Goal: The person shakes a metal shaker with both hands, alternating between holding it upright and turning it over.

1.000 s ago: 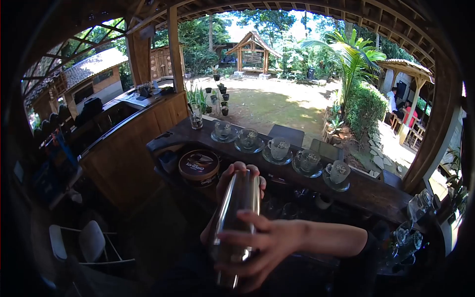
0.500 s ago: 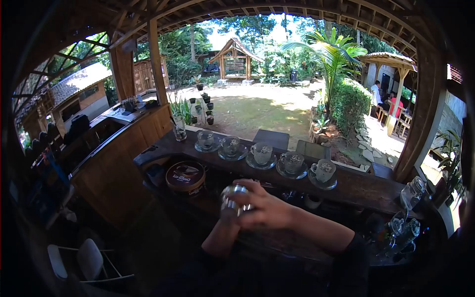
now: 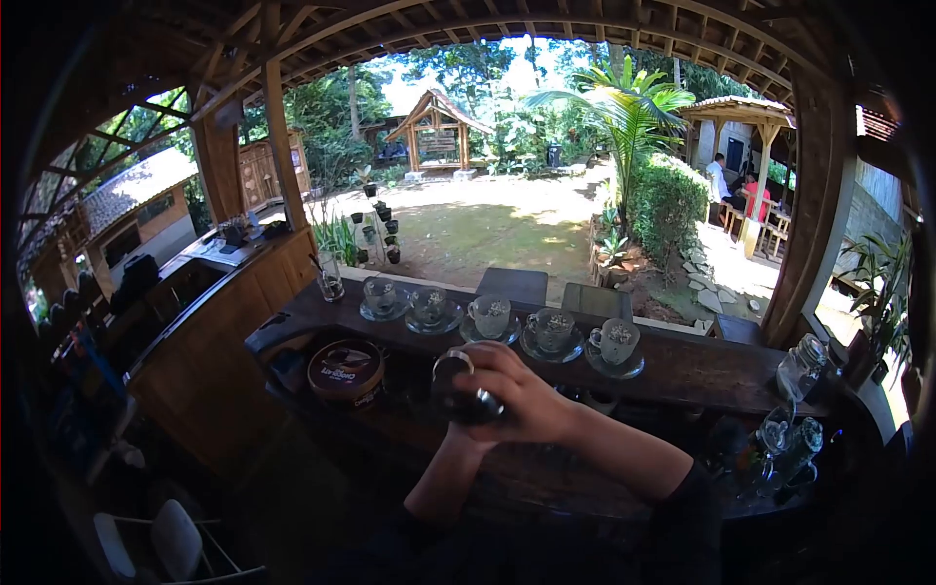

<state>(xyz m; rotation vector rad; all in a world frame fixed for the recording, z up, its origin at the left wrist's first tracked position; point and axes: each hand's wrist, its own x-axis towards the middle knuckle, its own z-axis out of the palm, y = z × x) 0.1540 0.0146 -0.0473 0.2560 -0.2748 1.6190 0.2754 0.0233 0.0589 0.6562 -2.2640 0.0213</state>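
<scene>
Both of my hands meet in front of the counter around a shiny metal shaker, dark with a bright round rim. My right hand wraps over its side with bent fingers. Below it, my left hand supports the shaker from underneath; its fingers are mostly hidden. Just beyond stand several glass cups on saucers in a row, among them a middle cup and a right-hand cup, each with pale bits inside.
A round chocolate tub sits on the lower shelf at left. The dark wooden counter runs across. Glass jars and other glassware stand at right. A white chair is at lower left. Two people sit outside at far right.
The shaker has tilted in my hands, its round rim now facing me more. My view has swung slightly right, so the cups appear further left and lower.
</scene>
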